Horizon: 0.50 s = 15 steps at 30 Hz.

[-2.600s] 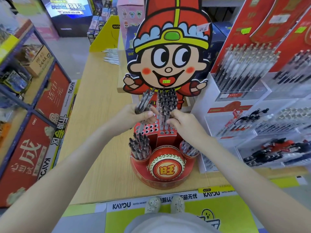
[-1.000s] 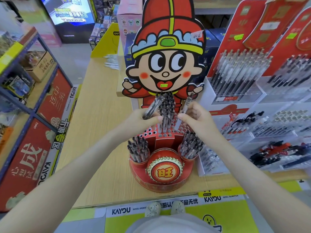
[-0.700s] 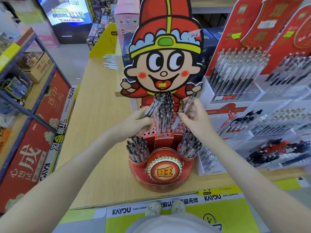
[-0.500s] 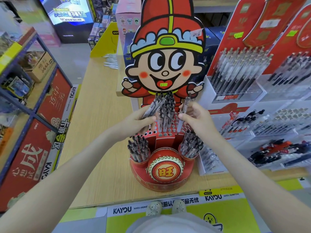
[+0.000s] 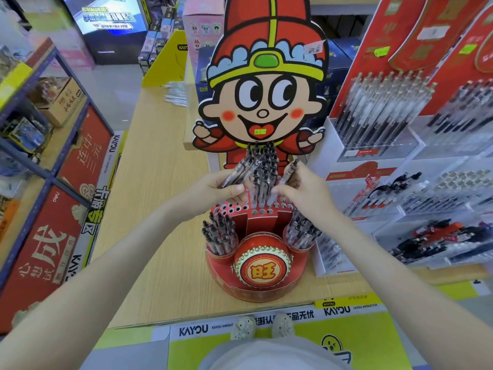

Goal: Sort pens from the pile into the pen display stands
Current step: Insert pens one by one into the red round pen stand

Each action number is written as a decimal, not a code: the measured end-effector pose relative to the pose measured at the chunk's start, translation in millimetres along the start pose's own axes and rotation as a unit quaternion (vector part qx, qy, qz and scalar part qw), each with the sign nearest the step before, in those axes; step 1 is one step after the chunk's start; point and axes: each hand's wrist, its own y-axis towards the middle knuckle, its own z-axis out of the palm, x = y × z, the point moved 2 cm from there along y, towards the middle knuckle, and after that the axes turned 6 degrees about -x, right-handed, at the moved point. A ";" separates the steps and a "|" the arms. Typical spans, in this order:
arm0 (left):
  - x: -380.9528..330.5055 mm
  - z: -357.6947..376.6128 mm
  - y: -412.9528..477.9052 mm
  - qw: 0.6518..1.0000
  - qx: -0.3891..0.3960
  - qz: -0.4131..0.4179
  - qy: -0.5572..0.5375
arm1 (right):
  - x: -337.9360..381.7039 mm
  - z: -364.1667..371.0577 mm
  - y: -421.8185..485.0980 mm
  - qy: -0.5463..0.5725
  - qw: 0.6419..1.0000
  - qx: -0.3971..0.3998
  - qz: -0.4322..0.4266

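At frame centre, my left hand (image 5: 210,189) grips several pens (image 5: 240,172), my right hand (image 5: 302,189) pinches one pen (image 5: 287,176) above the stand (image 5: 256,225) (many holes (image 5: 230,209) empty).

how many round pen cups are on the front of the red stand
2. The left cup stands left of the drum emblem; the right cup stands right of it. Both hold pens. No other shows, though the back of the red stand is hidden.

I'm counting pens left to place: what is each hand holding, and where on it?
The left hand grips a bundle of pens by their lower ends; the right hand pinches a single pen at mid-barrel.
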 end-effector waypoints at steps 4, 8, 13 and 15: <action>-0.5 0.5 -0.6 1.000 0.004 -0.002 -0.003 | 6.4 3.8 -1.2 -0.035 0.998 0.022 -0.036; -2.7 0.9 -0.8 1.000 0.006 -0.002 -0.002 | 7.8 7.3 1.5 -0.076 0.996 0.023 -0.051; -1.6 -1.3 -2.3 1.000 0.005 0.002 -0.010 | -5.3 14.7 -1.5 -0.102 0.991 0.088 -0.019; -0.4 -2.5 -2.6 1.000 0.004 0.000 -0.009 | -9.5 15.7 -2.3 -0.093 0.990 0.106 -0.010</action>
